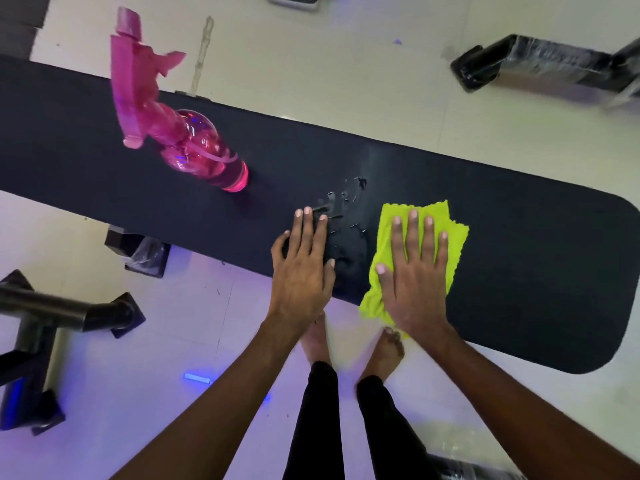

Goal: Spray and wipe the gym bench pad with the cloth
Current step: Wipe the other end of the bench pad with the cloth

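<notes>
A long black bench pad (519, 237) runs across the view from upper left to right. My right hand (415, 271) lies flat, fingers spread, pressing a yellow-green cloth (429, 216) onto the pad near its front edge. My left hand (304, 265) rests flat on the bare pad just left of the cloth, holding nothing. Between and above the two hands, water droplets (346, 202) sit on the pad. A pink spray bottle (180, 133) stands upright on the pad to the left, apart from both hands.
Black metal bench legs (138, 251) show under the pad at left. A dark equipment frame (52, 317) stands on the pale tiled floor at lower left, another (540, 64) at upper right. My bare feet (349, 341) stand close to the pad's front edge.
</notes>
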